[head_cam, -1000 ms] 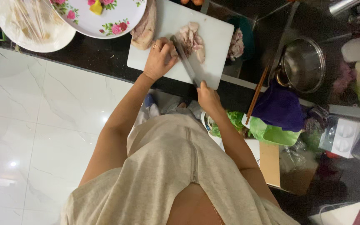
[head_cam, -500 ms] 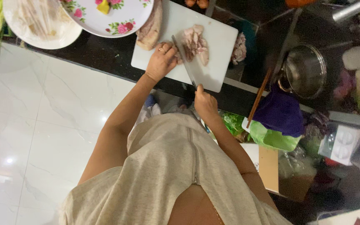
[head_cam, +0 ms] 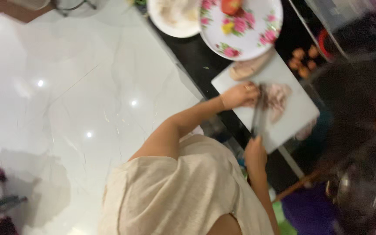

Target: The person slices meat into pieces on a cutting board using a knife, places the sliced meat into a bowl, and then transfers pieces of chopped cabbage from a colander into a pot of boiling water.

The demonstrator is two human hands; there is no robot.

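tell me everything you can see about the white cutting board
The cutting board is a white, flat rectangle, plastic by the look of it, lying skewed on the dark counter. Pale pieces of meat rest on it. The left hand presses on the meat, and the right hand at its near edge holds a knife with the blade laid across the board. A flowered plate overlaps its far corner. The picture is blurred, so finer detail is lost.

One white cutting board (head_cam: 299,114). One knife (head_cam: 259,114). Two hands: left hand (head_cam: 239,94), right hand (head_cam: 256,153). Two plates: one flowered plate (head_cam: 257,37), one plain white plate (head_cam: 175,19). Two pieces of pale meat: one (head_cam: 279,96) under the knife, one (head_cam: 249,67) at board's edge. One metal pot (head_cam: 360,191).
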